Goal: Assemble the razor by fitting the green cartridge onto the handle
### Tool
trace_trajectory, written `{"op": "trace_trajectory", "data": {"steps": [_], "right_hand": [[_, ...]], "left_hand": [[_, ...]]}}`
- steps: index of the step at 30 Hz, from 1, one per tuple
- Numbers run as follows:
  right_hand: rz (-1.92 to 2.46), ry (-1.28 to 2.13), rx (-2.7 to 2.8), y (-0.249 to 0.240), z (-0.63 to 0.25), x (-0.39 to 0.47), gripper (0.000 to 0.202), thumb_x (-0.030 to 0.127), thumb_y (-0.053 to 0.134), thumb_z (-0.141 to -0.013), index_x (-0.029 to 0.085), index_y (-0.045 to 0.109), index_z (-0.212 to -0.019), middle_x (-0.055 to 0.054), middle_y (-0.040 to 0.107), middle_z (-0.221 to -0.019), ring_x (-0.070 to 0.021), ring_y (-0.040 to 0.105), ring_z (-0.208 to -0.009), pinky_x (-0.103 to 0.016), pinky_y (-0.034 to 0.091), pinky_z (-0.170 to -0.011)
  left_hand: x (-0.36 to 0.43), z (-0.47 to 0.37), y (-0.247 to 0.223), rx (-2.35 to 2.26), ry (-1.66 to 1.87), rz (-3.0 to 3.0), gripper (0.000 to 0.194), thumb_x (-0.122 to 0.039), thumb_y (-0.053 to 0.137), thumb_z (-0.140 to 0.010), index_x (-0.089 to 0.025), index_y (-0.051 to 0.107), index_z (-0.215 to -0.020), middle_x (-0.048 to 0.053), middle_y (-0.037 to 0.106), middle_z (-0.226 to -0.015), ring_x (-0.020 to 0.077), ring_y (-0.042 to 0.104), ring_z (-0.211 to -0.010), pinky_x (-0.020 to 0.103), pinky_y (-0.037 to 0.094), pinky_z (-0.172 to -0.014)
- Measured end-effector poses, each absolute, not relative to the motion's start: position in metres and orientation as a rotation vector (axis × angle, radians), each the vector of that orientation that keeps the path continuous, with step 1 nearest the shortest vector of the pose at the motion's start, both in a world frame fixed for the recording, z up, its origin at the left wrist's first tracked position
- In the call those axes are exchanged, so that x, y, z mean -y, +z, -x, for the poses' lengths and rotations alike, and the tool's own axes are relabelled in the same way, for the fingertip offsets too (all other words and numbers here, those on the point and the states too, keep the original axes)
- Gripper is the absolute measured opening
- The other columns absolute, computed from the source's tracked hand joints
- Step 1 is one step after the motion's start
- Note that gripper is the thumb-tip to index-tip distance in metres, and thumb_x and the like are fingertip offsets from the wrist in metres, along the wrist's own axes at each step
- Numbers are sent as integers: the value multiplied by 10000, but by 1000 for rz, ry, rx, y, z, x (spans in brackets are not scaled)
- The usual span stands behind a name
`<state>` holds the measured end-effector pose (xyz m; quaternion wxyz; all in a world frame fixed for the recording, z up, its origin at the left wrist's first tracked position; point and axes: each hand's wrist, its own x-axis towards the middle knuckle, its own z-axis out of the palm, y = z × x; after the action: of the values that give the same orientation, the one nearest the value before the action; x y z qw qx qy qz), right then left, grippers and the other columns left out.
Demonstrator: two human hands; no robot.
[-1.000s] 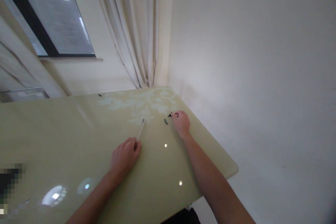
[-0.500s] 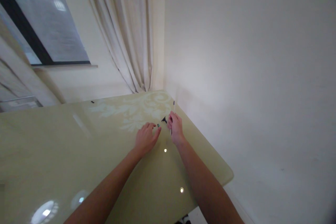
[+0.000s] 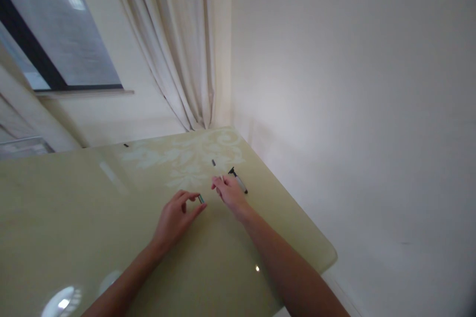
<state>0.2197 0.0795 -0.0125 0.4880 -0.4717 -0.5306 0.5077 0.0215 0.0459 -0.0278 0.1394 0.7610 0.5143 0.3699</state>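
2 hands over 1 pale green table (image 3: 148, 178). l. hand (image 3: 177, 215) pinches 1 sm. dark-and-teal piece (image 3: 201, 199) btwn thumb & index; can't tell if it touches the tbl. r. hand (image 3: 231, 194) has fingers pressed together on 1 thin pale stick (image 3: 222, 177), mostly hidden/blurred, w/ 1 dark tip (image 3: 213, 162) past the fingers. 1 black-and-white tool (image 3: 240, 182) w/ a crosswise black end lies on the tbl just beside r. hand. 1 other sm. dark piece (image 3: 126, 145) nr far edge, well apart from both hands. 2 curtains (image 3: 182, 44) (image 3: 33, 94), 1 window (image 3: 74, 25) behind.
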Motion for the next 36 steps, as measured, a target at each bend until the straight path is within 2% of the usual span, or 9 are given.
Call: {"op": "trace_trajectory", "data": {"steps": [4,10,15,18,21,26,28,31,36], "right_hand": [[1085,1351,1501,-12,-197,-55,343,489,706,-876,166,726,-763,27,556,-629,-109,482,-602,-237,345,-573],[1061,1417,1415,-13,-183,-32,249,410,735,-839,170,726,-775,33,571,-644,-119,486,-626,-249,356,-599],[1046,1414,1405,-14,-186,-31,228,387,753,-789,169,702,-749,12,616,-677,-133,516,-653,-261,386,-636],[1087,1409,1400,-13,-191,-32,199,355,757,-754,170,683,-740,19,596,-657,-123,490,-627,-253,369,-610],[1120,1468,1367,-12,-195,-33,220,374,758,-740,184,647,-732,56,501,-578,-100,407,-541,-238,296,-523],[1090,1631,1337,-11,-197,-31,274,427,779,-744,197,630,-760,89,433,-508,-85,331,-454,-235,216,-450],[1053,1618,1387,-10,-197,-30,259,406,791,-736,189,652,-759,81,454,-528,-82,338,-468,-233,225,-460],[991,1606,1447,-8,-197,-28,230,376,797,-733,178,688,-777,58,516,-600,-85,379,-522,-231,268,-504],[981,1617,1507,-9,-198,-29,316,449,825,-737,169,692,-801,47,533,-642,-100,422,-578,-239,311,-552]], "left_hand": [[-10,8,-26,-1515,1255,-2221,438,-574,696,-897,-229,754,-1161,27,704,-925,129,540,-604,272,521,-606],[-3,9,-16,-1419,1307,-2353,362,-468,689,-943,-245,730,-1225,57,719,-1002,165,629,-763,292,559,-737],[1,5,-17,-1369,1315,-2311,348,-448,717,-928,-234,723,-1202,53,706,-983,153,618,-737,271,556,-684],[2,3,-17,-1324,1295,-2258,288,-416,700,-944,-228,730,-1161,50,704,-977,135,599,-702,266,553,-671],[2,1,-14,-1255,1256,-2199,233,-400,669,-967,-232,745,-1111,46,693,-950,121,573,-665,250,535,-634],[1,-2,-12,-1172,1241,-2126,198,-397,678,-962,-215,741,-921,37,671,-901,109,559,-643,228,498,-589],[1,-1,-14,-1184,1241,-2101,191,-396,708,-941,-228,730,-1029,23,666,-911,106,540,-632,231,497,-594],[0,-1,-17,-1154,1200,-2104,312,-395,703,-943,-261,696,-1225,25,671,-973,107,540,-643,239,507,-609],[1,-1,-16,-1135,1172,-2098,300,-422,704,-939,-248,709,-1184,35,665,-983,112,547,-654,244,503,-615]]}}
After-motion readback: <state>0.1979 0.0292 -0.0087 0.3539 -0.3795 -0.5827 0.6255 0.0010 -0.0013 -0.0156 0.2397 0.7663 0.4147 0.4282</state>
